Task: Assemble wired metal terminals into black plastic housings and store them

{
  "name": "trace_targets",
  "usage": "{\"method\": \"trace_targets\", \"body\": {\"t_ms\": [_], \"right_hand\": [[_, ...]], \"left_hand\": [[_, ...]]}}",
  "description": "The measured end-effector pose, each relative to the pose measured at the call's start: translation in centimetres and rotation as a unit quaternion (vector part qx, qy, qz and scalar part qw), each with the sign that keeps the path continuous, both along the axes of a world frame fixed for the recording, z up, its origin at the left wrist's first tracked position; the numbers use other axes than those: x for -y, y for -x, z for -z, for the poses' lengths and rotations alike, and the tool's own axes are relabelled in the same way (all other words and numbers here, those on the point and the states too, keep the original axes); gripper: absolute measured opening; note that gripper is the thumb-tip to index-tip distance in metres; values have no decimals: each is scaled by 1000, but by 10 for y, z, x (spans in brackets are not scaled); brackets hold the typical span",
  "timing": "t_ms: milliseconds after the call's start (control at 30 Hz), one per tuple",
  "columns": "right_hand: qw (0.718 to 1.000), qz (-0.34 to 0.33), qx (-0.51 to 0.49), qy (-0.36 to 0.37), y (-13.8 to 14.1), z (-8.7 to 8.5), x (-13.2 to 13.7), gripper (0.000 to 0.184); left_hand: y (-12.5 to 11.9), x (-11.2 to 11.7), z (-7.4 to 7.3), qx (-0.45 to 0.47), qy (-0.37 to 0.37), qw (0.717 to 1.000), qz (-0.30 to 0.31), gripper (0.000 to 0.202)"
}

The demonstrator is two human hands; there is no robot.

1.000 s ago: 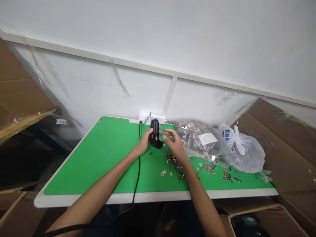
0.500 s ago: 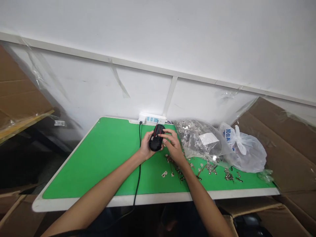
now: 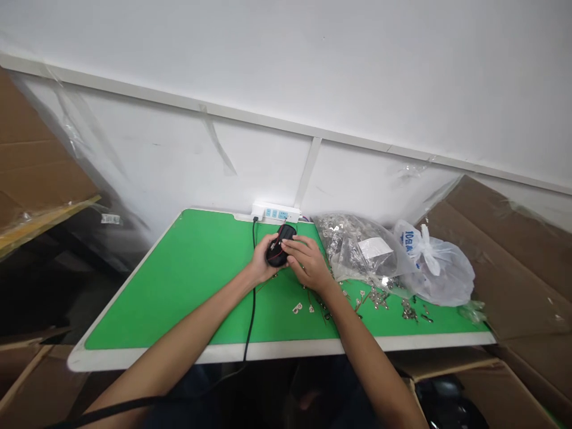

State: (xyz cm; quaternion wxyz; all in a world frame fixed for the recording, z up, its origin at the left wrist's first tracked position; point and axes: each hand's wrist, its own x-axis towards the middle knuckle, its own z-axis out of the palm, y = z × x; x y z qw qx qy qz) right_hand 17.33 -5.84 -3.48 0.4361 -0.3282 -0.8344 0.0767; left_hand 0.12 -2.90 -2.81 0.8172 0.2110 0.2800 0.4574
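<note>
A black oval plastic shell, with a thin red wire running along its inside, is held above the green tabletop. My left hand wraps round its left side. Over the shell's right side lies my right hand, its fingertips pressing on the inside near the wire. Whether those fingertips also grip the wire or some small part, I cannot make out. Small metal pieces lie on the table below my right hand, and my forearm hides some of them.
A white power strip stands against the wall, with a black cable running across the table from it. To the right are a clear bag of metal parts and a knotted white bag. Cardboard boxes flank the table.
The shell is turned and tilted a little in my left hand. The red wire, which stuck up above the shell, now lies lower along its inside. My right fingers have moved further over it.
</note>
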Motion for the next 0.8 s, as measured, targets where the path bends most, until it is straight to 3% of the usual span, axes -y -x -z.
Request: {"method": "trace_targets", "body": {"t_ms": [100,200,300,400,500,667,733,800], "right_hand": [[996,4,-70,48,2,-6,-1,40],[983,48,-141,103,-3,-19,8,45],[974,113,-152,126,-19,-32,35,45],[966,173,-138,131,-41,-34,78,37],[941,253,-168,148,-65,-16,126,34],[863,411,-251,152,-91,40,195,39],[860,435,-224,144,-93,56,210,34],[881,424,-176,117,-89,63,215,27]], "left_hand": [[3,-5,-6,-17,-40,999,8,22],[6,-8,-12,-38,-115,992,39,38],[8,-9,-15,-59,-160,984,49,52],[8,-9,-13,-79,-168,982,43,54],[5,-10,-11,-92,-161,982,31,56],[3,-10,-10,-102,-178,978,36,60],[4,-10,-11,-103,-192,975,46,59],[5,-9,-11,-102,-202,972,60,58]]}}
